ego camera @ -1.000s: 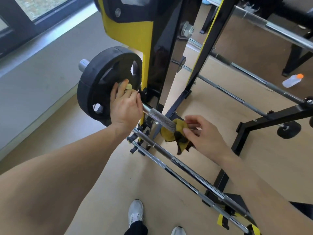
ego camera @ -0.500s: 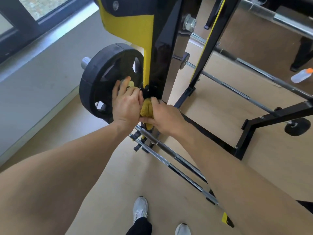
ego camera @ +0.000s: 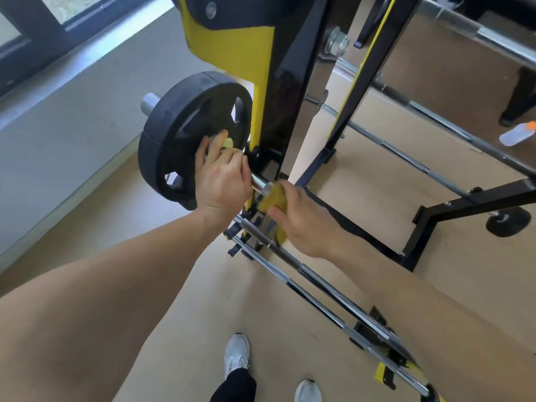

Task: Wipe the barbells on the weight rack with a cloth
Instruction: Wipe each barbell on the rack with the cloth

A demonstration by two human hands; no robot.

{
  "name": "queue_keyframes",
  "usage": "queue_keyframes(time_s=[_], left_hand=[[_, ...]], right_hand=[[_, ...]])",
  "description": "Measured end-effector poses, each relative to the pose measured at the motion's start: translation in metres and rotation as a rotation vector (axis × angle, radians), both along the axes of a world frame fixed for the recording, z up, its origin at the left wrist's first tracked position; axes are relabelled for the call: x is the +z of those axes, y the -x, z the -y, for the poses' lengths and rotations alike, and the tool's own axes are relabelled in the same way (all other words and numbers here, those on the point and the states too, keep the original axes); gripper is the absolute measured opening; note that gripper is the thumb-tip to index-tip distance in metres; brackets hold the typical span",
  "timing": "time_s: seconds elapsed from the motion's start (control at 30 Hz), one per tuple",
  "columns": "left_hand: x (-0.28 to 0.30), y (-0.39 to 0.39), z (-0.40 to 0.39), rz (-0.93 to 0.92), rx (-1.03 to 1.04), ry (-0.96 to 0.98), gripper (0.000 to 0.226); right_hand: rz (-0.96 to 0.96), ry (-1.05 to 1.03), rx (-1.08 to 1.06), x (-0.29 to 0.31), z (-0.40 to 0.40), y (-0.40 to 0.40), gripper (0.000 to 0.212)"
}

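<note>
- Left hand (ego camera: 222,177) extended forward, back of hand up, fingers curled over the steel barbell shaft (ego camera: 260,184) right beside the black rubber weight plate (ego camera: 185,134); fingertips touching the plate's hub.
- Right hand (ego camera: 304,220) just beside the left, wrapped round the yellow wiping cloth (ego camera: 274,198), pressing it onto the shaft; cloth blurred, edges unclear.
- Short bare stretch of knurled shaft visible between the two hands.
- Barbell's long axis running from upper left to lower right: sleeve end (ego camera: 150,102) poking out beyond the plate at upper left, remainder hidden under the right hand and forearm.
- Barbell sitting against the black-and-yellow steel rack upright (ego camera: 261,68), plate on the outer side of the post.
- Two further chrome bars (ego camera: 319,288) lying low beneath the hands, parallel, slanting toward lower right.
- More bars (ego camera: 406,152) across the rack's interior at right; thick chrome bar (ego camera: 478,33) at top right.
- Black rack base frame (ego camera: 435,216) on the tan floor (ego camera: 188,300); small black disc (ego camera: 507,221) near it.
- Clear plastic bottle with orange cap (ego camera: 517,134) lying on the floor at far right.
- Grey-white sneakers (ego camera: 236,356) at bottom centre; window frame (ego camera: 43,24) at upper left.
</note>
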State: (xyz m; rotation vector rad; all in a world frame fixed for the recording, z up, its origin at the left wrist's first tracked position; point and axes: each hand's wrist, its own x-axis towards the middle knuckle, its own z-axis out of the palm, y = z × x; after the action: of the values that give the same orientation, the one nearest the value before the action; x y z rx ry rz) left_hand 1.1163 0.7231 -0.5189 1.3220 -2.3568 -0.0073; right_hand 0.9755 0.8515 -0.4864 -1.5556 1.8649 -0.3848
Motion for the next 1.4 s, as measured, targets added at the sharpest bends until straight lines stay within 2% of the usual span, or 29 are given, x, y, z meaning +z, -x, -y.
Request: queue_keyframes(time_s=[0.1,0.23,0.3,0.37,0.43,0.47,0.53,0.57,0.6,0.67,0.73,0.87,0.93,1.03,1.1,1.17,1.2,1.3,1.4], left_hand=[[-0.002,0.0,0.001,-0.038,-0.026,-0.031,0.044],[0.002,0.0,-0.001,0.018,-0.012,0.002,0.04],[0.004,0.0,-0.001,0.027,-0.017,-0.001,0.038],[0.003,-0.001,0.0,0.026,-0.024,0.002,0.038],[0.002,-0.001,0.002,0.025,-0.023,0.01,0.039],[0.002,0.0,0.003,0.02,-0.021,0.008,0.039],[0.001,0.0,0.002,0.01,-0.018,-0.002,0.038],[0.001,0.0,0.001,0.007,-0.018,-0.002,0.038],[0.002,0.0,0.001,0.002,-0.029,-0.005,0.035],[0.0,-0.003,0.003,0.004,-0.087,-0.022,0.022],[0.0,-0.004,0.002,0.007,-0.1,-0.026,0.02],[0.004,0.0,0.0,-0.023,-0.025,-0.022,0.036],[0.005,0.0,0.001,0.013,-0.037,-0.028,0.037],[0.005,-0.003,0.001,0.043,-0.044,-0.032,0.037],[0.005,-0.002,0.001,0.056,-0.039,-0.042,0.038],[0.006,-0.002,0.001,0.06,-0.035,-0.037,0.038],[0.006,-0.002,0.001,0.054,-0.036,-0.033,0.038],[0.005,-0.002,0.002,-0.001,-0.063,-0.066,0.036],[0.006,-0.002,0.0,0.011,-0.048,-0.074,0.039]], right_hand=[[-0.216,0.126,0.024,-0.004,0.035,-0.02,0.058],[-0.228,0.043,0.076,-0.007,-0.019,0.006,0.065],[-0.269,-0.057,0.067,-0.014,-0.053,0.03,0.055],[-0.324,-0.145,0.042,-0.014,-0.083,0.048,0.032],[-0.44,-0.141,0.073,-0.013,-0.1,0.05,0.041],[-0.42,-0.119,0.048,-0.013,-0.097,0.046,0.042],[-0.218,-0.079,-0.029,-0.003,-0.07,0.027,0.019],[-0.147,-0.032,-0.05,0.0,-0.043,0.015,0.015],[-0.173,0.029,-0.028,-0.001,-0.014,0.002,0.017],[-0.241,0.06,-0.036,-0.003,0.032,-0.021,0.036],[-0.309,0.09,-0.009,-0.003,0.045,-0.026,0.042],[-0.228,-0.092,-0.006,-0.004,-0.021,0.014,0.03],[-0.314,-0.212,-0.001,-0.006,-0.067,0.038,0.03],[-0.525,-0.308,0.103,0.0,-0.101,0.058,0.045],[-0.459,-0.333,0.142,0.006,-0.085,0.055,0.043],[-0.24,-0.275,0.048,0.008,-0.042,0.033,0.034],[-0.18,-0.207,0.029,0.005,-0.016,0.017,0.036],[-0.244,0.016,0.025,0.002,0.031,-0.018,0.047],[-0.361,0.061,0.085,-0.006,0.002,-0.008,0.058]])
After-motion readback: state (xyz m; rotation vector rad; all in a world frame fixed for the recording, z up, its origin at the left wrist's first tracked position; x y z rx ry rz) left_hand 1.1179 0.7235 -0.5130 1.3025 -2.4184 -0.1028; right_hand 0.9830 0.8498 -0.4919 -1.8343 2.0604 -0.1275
